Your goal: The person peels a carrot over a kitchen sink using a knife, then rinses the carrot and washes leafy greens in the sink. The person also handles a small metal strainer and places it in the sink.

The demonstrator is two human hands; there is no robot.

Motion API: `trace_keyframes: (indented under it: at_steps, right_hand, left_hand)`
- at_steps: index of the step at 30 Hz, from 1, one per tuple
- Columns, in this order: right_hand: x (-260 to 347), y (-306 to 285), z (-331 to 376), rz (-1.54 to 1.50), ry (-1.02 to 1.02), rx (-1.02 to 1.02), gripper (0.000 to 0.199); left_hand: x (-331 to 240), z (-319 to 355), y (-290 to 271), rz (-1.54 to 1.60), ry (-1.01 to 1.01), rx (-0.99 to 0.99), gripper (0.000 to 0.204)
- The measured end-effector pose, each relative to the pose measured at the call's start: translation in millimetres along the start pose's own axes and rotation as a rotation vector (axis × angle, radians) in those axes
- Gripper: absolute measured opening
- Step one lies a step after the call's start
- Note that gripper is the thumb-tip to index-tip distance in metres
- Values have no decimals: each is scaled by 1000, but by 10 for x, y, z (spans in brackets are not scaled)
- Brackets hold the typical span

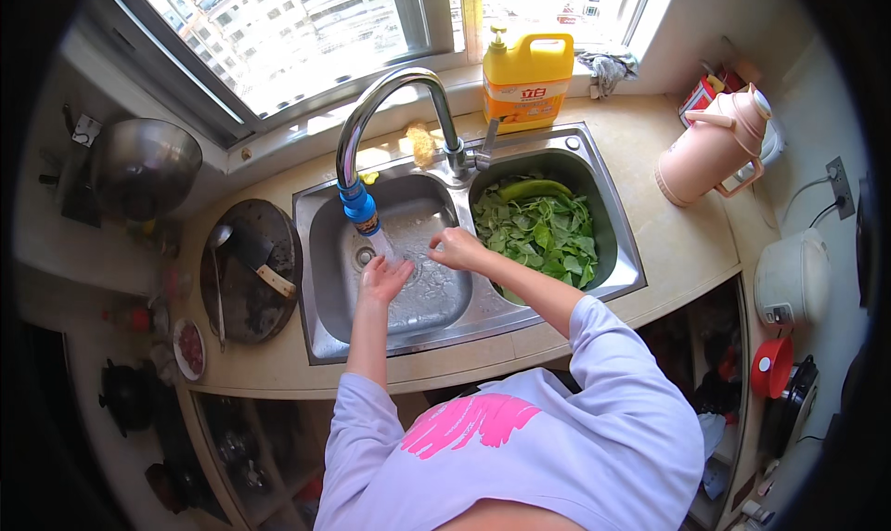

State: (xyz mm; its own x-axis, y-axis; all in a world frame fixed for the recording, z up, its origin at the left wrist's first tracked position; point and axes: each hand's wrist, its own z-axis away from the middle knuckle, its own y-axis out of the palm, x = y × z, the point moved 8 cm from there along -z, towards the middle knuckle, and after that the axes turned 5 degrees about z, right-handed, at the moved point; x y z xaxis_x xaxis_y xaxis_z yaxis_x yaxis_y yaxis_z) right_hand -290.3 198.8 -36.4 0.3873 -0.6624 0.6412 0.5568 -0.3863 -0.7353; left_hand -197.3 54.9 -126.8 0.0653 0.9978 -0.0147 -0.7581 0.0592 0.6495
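Note:
Water runs from the blue nozzle [360,208] of the curved chrome tap [408,74] into the left sink basin [325,294]. Right under the stream is my left hand [385,277], palm turned up and fingers apart, holding nothing. My right hand [457,250] hovers over the same basin, near the divider, with its fingers bent together; their undersides are hidden, so I cannot tell whether anything is in them. Green leafy vegetables [543,239] fill much of the right basin [608,243], with a long green gourd-like vegetable [535,189] at their far side.
Behind the sink stand a yellow detergent jug [527,81] and a tan sponge [420,145]. A cleaver [249,250] and a ladle [219,238] lie on a round chopping board [264,316] at left, beside a plate of meat [189,349]. A pink thermos [691,164] stands at right.

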Motion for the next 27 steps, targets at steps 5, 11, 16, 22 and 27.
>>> trace_keyframes:
  at_steps: [5,11,16,22,27]
  right_hand:
    - [-922,-543,-197,-234,62,-314,69]
    - [-1214,-1308,-794,-324,338,-688,78]
    - [-1303,-1523,-1035,-678,119,-620,77]
    - [-1380,-1289,-455,-372,142,-487,44]
    - [-1052,-482,879,376,-175,131,36]
  left_hand:
    - [-13,373,-190,-226,92,-78,58]
    - [37,549,-271,-490,170,81,53]
    - [203,810,-318,-751,181,149,49]
    - [118,1056,-416,-964,262,90,54]
    - [142,1279,-259,-1857,590,81,64]
